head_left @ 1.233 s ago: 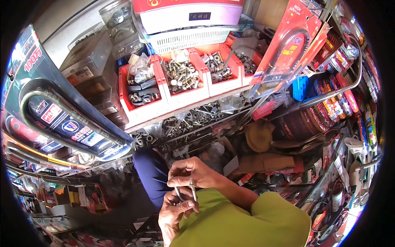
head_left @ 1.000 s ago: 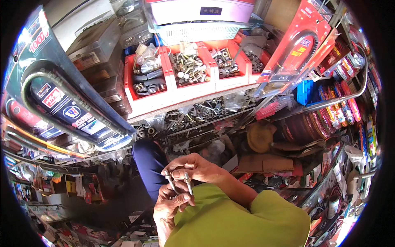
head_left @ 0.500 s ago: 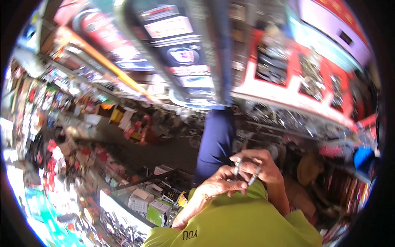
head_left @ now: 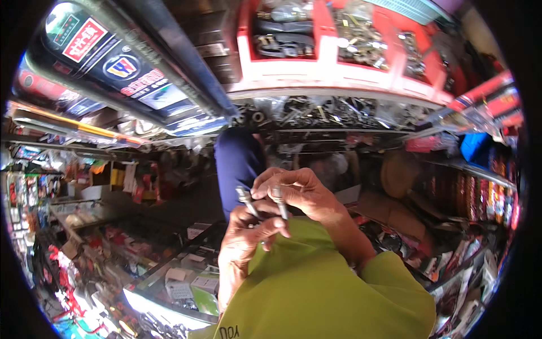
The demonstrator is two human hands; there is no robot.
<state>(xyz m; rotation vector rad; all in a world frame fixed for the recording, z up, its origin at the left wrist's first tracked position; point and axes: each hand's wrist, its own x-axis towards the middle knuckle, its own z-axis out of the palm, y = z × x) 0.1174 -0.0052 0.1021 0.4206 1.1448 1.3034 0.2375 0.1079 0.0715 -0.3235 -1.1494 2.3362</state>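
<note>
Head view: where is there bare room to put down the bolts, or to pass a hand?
Almost none. The left hand and right hand each hold a bolt. The red bins above are full, and the glass counter below-left is covered with boxes. Only the dark gap between counter and blue trouser leg looks open.

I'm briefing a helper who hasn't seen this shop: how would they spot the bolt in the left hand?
Start at the yellow-green shirt at the bottom; just above it the two hands meet. The left hand grips a grey metal bolt slanting up to the left. The right hand pinches a second bolt, which stands nearly upright.
</note>
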